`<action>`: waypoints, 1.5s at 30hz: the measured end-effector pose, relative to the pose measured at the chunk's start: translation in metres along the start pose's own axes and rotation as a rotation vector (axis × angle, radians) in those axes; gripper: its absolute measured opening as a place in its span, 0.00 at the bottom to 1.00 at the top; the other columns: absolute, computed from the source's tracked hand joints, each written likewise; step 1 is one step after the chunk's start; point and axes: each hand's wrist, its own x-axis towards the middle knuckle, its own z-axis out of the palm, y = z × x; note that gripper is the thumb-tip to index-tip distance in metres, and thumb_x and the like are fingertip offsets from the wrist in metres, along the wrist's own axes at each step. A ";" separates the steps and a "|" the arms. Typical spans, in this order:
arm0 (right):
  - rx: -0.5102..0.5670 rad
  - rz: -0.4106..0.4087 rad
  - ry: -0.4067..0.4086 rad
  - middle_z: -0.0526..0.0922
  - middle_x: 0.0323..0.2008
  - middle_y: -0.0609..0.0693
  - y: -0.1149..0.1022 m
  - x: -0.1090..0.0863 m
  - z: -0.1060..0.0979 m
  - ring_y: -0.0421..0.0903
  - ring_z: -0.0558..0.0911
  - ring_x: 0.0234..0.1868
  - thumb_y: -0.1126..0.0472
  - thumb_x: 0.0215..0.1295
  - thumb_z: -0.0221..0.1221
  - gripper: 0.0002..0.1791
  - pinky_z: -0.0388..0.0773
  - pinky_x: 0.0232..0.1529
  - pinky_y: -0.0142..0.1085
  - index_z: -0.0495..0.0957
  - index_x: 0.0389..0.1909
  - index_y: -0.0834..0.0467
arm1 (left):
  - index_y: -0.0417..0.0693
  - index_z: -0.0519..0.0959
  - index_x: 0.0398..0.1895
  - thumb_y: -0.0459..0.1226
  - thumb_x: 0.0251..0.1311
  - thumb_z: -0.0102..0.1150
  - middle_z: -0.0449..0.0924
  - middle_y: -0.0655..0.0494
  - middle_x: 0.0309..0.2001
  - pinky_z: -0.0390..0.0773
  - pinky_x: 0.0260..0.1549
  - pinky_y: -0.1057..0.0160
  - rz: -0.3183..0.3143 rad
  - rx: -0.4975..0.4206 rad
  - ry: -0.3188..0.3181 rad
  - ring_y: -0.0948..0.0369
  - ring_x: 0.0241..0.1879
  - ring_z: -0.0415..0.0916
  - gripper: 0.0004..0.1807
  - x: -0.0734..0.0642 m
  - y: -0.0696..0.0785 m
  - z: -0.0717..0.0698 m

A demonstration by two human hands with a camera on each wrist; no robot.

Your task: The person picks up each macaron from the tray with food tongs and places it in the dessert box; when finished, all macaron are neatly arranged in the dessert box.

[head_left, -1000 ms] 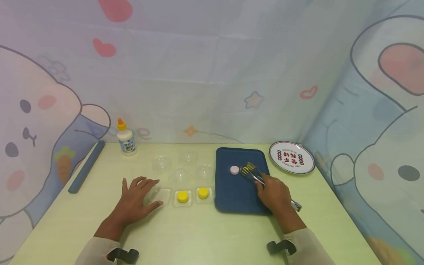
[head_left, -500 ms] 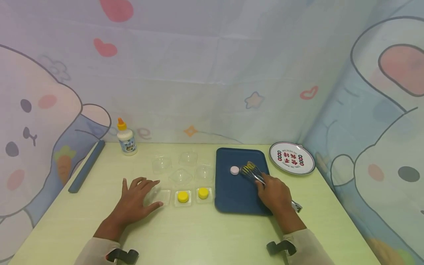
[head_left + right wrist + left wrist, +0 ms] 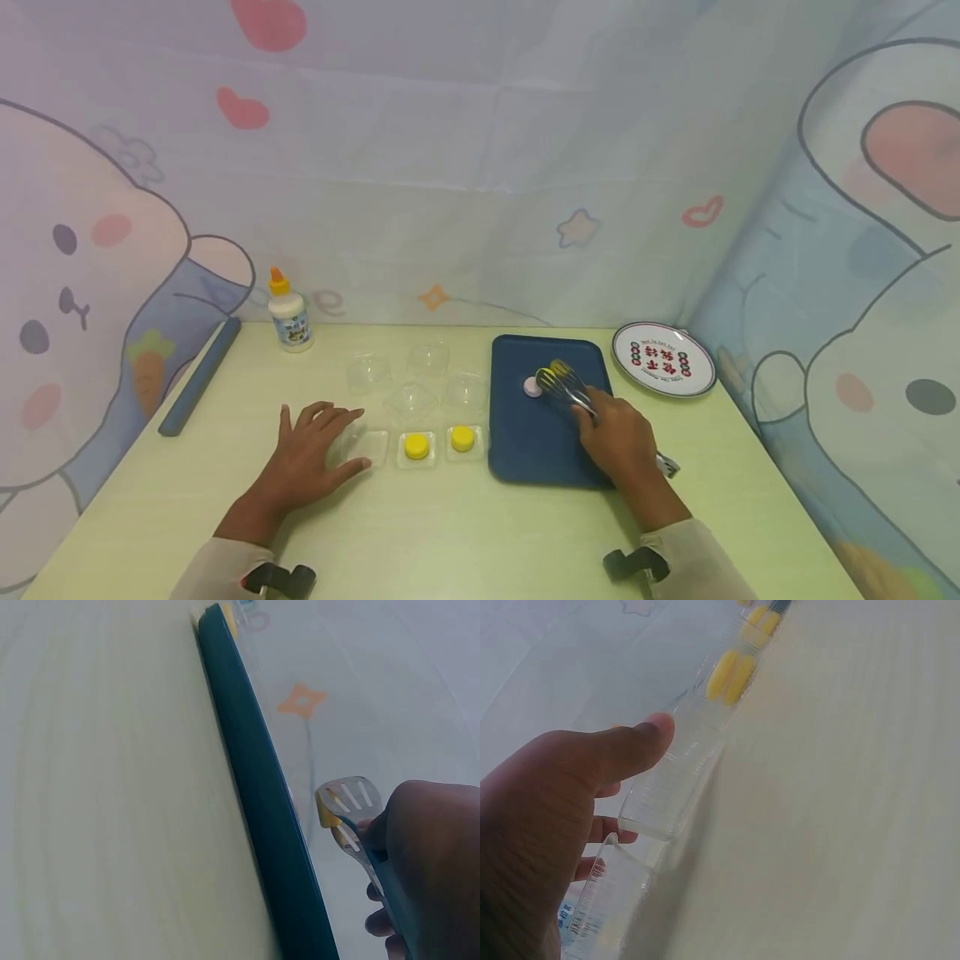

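So the right hand (image 3: 618, 433) gripped the tongs (image 3: 581, 403), which pinched a yellow piece (image 3: 327, 810) over the tray (image 3: 525, 450), near the pink one (image 3: 532, 387). Left hand (image 3: 303, 454) was relaxed, fingers spread, by the near-left clear box (image 3: 374, 448).

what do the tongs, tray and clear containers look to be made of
Slotted tongs: probably stainless steel, judging by the silvery shine. Blue tray: likely smooth plastic from its even color and rounded corners, though painted metal is possible. Clear containers: apparently thin, glossy plastic, see-through with bright glints.
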 end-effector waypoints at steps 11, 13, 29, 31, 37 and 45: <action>0.016 -0.143 0.081 0.92 0.54 0.59 -0.025 -0.002 0.005 0.61 0.92 0.49 0.51 0.73 0.70 0.24 0.89 0.40 0.58 0.86 0.63 0.61 | 0.55 0.76 0.75 0.58 0.61 0.76 0.83 0.47 0.65 0.47 0.69 0.08 -0.005 0.001 -0.026 0.37 0.73 0.69 0.41 0.001 0.001 -0.002; 0.020 -0.164 0.084 0.93 0.54 0.58 -0.031 -0.002 0.007 0.60 0.92 0.50 0.50 0.74 0.70 0.24 0.89 0.41 0.58 0.86 0.63 0.60 | 0.54 0.77 0.75 0.57 0.61 0.76 0.83 0.47 0.65 0.48 0.68 0.08 0.000 0.001 -0.020 0.37 0.73 0.71 0.41 0.001 0.001 -0.003; 0.001 -0.324 0.068 0.93 0.51 0.51 -0.102 -0.006 0.012 0.51 0.92 0.47 0.47 0.74 0.69 0.23 0.90 0.38 0.48 0.86 0.62 0.55 | 0.55 0.76 0.75 0.57 0.60 0.77 0.83 0.48 0.66 0.47 0.68 0.07 0.024 -0.014 -0.010 0.38 0.73 0.70 0.41 0.000 0.000 0.000; 0.002 -0.348 0.070 0.94 0.51 0.49 -0.110 -0.006 0.013 0.50 0.92 0.47 0.47 0.73 0.70 0.23 0.90 0.36 0.46 0.87 0.62 0.54 | 0.55 0.76 0.76 0.57 0.60 0.77 0.83 0.48 0.66 0.46 0.68 0.08 0.021 -0.007 -0.011 0.38 0.73 0.70 0.42 0.001 -0.001 0.001; 0.000 -0.418 0.039 0.94 0.53 0.46 -0.134 -0.007 0.016 0.46 0.92 0.47 0.44 0.74 0.68 0.24 0.90 0.36 0.41 0.87 0.63 0.52 | 0.55 0.76 0.76 0.58 0.60 0.77 0.84 0.49 0.64 0.48 0.67 0.07 0.025 0.002 -0.005 0.38 0.71 0.72 0.42 0.001 0.000 0.000; -0.011 -0.533 0.018 0.94 0.51 0.44 -0.166 -0.010 0.016 0.42 0.91 0.42 0.44 0.76 0.66 0.23 0.86 0.30 0.36 0.87 0.63 0.52 | 0.56 0.75 0.78 0.58 0.61 0.76 0.84 0.47 0.65 0.48 0.69 0.08 0.007 0.010 -0.023 0.38 0.72 0.72 0.43 0.001 0.001 -0.002</action>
